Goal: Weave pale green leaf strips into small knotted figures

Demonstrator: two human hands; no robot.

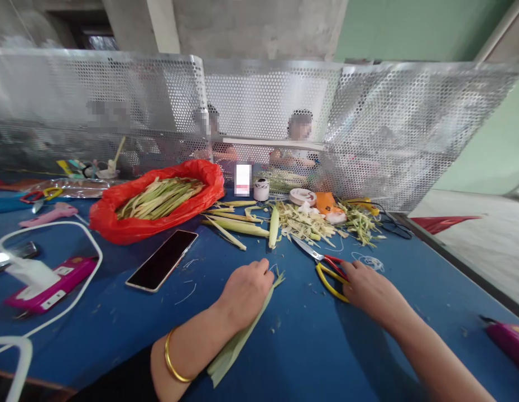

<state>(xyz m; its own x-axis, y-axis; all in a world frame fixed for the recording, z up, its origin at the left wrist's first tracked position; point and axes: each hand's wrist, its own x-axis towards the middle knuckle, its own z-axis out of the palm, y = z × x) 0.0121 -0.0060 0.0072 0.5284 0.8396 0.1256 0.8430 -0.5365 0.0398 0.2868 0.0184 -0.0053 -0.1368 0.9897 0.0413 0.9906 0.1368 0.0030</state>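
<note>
My left hand (245,290) rests closed on a long pale green leaf strip (238,343) that lies on the blue table (310,346). A gold bangle sits on that wrist. My right hand (368,287) reaches to the scissors (326,267) with red and yellow handles, its fingers at the handle loops. The blades point up-left toward a heap of cut leaf scraps (305,222). Several whole leaf strips (238,223) lie beyond my left hand.
A red plastic bag (129,223) holds more strips. A black phone (163,259) lies to the left, with a pink device (54,285), white cable and pink glue gun (54,213). Tape rolls (302,196) stand by the perforated metal screen (368,128); people sit behind it.
</note>
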